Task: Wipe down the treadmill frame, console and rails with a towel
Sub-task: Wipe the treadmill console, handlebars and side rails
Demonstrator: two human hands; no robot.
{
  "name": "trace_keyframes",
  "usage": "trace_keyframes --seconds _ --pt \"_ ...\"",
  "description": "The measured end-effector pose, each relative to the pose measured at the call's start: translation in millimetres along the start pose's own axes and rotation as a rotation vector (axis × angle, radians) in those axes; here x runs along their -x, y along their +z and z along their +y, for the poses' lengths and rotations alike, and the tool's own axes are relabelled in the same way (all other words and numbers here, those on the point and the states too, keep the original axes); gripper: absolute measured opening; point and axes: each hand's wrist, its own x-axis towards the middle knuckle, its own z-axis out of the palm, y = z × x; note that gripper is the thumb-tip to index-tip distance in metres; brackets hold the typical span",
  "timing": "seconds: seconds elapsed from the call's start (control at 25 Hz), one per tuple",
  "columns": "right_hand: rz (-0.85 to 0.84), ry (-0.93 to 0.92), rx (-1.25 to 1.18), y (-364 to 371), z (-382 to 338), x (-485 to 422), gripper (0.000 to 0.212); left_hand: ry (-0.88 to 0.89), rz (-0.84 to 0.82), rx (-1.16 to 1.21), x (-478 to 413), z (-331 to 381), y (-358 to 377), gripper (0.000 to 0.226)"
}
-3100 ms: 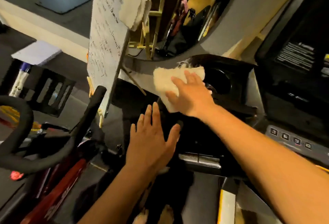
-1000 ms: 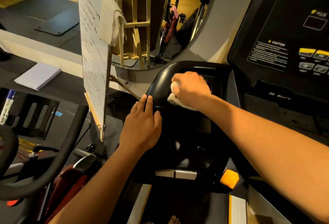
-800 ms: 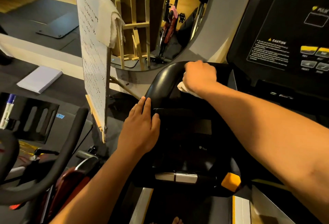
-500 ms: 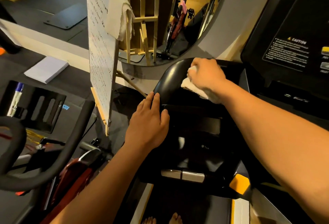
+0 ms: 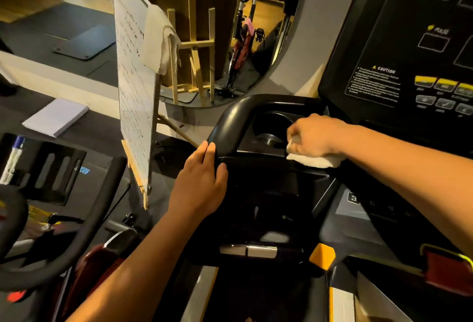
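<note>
Only the person's forearms and hands show. The left forearm (image 5: pixel 143 257) and the right forearm (image 5: pixel 409 158) are bare up to the edge of the view. The left hand (image 5: pixel 199 183) and right hand (image 5: pixel 314 137) are bare, wrists and fingers uncovered.

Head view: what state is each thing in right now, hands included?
Right hand, gripping the towel.
Towel, bunched, pressed on the tray.
Left hand, flat, resting on the black rail.
Console, display windows dark.
Whiteboard, upright on its easel.
Spare cloth, draped over the whiteboard.
</note>
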Motion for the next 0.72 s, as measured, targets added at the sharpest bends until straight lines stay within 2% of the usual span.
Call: trace_keyframes --seconds 0.08,0.12,0.16,0.24,0.32,0.36,0.44,0.52,0.64,0.72 --pt "0.211 0.014 0.17 2.2 -8.9 -15.0 0.027 0.006 -0.001 0.002 -0.8 0.0 0.6 0.059" --pt "0.311 -0.007 0.122 -1.0 -16.1 -27.7 0.03 0.008 -0.004 0.008 -1.1 -0.3 0.5 0.059" --pt "0.331 -0.045 0.007 -4.3 -17.6 -41.5 0.033 0.008 -0.005 0.013 -0.8 -1.2 0.6 0.059" --pt "0.15 -0.092 -0.141 -4.3 -12.8 -68.1 0.036 0.003 -0.015 0.012 -1.3 -2.7 0.4 0.06" --pt "-0.031 -0.07 -0.12 16.9 -7.7 -87.9 0.041 -0.006 -0.025 0.013 -1.6 -3.5 0.5 0.061" --pt "-0.044 -0.058 -0.115 28.9 -10.4 -93.6 0.042 -0.011 -0.026 0.013 -1.7 -4.0 0.3 0.061" --pt "0.057 -0.035 -0.217 41.4 -14.3 -106.4 0.03 -0.007 -0.026 0.005 -2.3 -2.3 0.7 0.062" --pt "0.011 -0.037 -0.323 37.3 -13.1 -114.8 0.019 -0.006 -0.025 0.0 -2.6 -2.5 1.0 0.062" --pt "-0.35 -0.157 -0.207 11.1 -16.3 -111.7 0.027 -0.006 -0.029 0.005 -2.6 -2.6 -0.1 0.062" --pt "-0.512 -0.168 0.042 2.8 -26.9 -113.5 0.028 -0.008 -0.031 0.022 -2.2 -3.3 -1.7 0.062"
